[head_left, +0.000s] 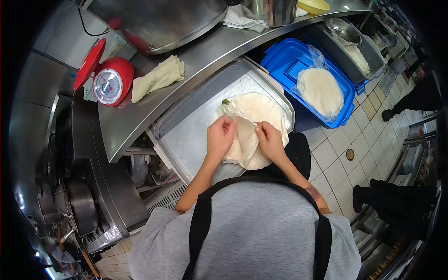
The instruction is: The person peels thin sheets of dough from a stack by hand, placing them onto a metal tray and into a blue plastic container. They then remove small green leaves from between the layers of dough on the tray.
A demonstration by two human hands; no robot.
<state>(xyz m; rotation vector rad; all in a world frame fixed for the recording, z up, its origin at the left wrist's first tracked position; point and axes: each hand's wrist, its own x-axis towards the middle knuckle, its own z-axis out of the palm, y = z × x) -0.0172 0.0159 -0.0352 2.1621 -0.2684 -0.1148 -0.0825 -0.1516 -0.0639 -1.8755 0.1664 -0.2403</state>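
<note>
At the middle of the head view, a grey metal tray point(186, 135) sits pushed up against the edge of a steel counter point(210, 51). On the tray lies a stack of thin white dough sheets point(254, 109). Both hands are on it. The left hand point(220, 135) has its fingers curled and pinches a fold of the top sheet point(242, 140). The right hand point(269, 139) is closed on the same sheet just beside it, thumb against fingertips. The grip looks light and close to the edge, probably because a sheet this thin would tear if pulled from farther in. The fisheye blur makes it hard to tell whether one layer or two is lifted. The flat tray likely keeps the pile level and off the counter. A small green scrap point(226, 101) lies at the stack's far rim.

Right of the tray a blue bin point(280, 60) carries a second stack, wrapped in a clear bag point(321, 91), presumably so that it does not dry out. Beyond it a grey tub point(368, 56) holds white pieces and one metal bowl point(343, 29).

On the counter there is one red kitchen scale point(109, 84), one folded towel point(157, 77), one white cloth point(240, 18) and one yellow bowl point(313, 5). That makes two stacks, two bowls and one tray.

Another person's dark shoes point(361, 198) stand on the tiled floor at the right.
</note>
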